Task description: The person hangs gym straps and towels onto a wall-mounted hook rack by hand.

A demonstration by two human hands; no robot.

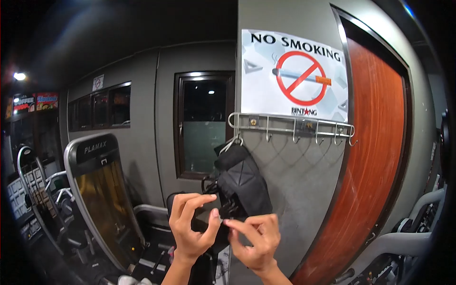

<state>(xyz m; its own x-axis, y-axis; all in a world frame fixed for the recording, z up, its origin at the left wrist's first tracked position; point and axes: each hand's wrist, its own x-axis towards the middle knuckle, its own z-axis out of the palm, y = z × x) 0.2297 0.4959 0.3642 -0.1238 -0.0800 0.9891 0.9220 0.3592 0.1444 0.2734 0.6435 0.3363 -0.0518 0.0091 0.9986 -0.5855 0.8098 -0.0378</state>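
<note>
Curling into a loose C, the left hand (192,225) has its grip spread, thumb and index finger parted; its thumb tip sits just beside the index fingertip of the right hand (256,240). That right grip is bent inward, and I cannot tell whether it pinches anything. Anything small between those fingertips could easily drop, I judge, since the left fingers don't close around it. Beyond the hands, the black bag (244,183) hangs against the grey wall (304,180); a knock might set it swinging, or unhook it if its loop sits loosely. It looks soft and matte, creased and seamed, narrower at the top, hanging at the left end of the metal hook rack (305,126).
</note>
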